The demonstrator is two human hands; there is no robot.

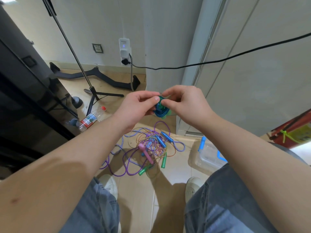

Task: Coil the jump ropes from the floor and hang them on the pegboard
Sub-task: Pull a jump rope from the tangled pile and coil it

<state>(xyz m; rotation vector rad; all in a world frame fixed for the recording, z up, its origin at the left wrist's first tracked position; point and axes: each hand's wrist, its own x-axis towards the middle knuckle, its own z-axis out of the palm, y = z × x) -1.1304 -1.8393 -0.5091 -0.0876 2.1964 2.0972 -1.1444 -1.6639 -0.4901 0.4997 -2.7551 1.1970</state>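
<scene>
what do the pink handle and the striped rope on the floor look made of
Pink handle: likely smooth plastic, uniform colour with a soft sheen.
Striped rope: looks like braided cord, matte, with a purple-and-white twisted pattern.

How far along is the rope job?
Done: nothing visibly hung; no pegboard is in view. In hand: the left hand and right hand grip one coiled blue rope, which looks nearly wound. Left: the tangled pile of ropes on the floor, then hanging them all.
</scene>
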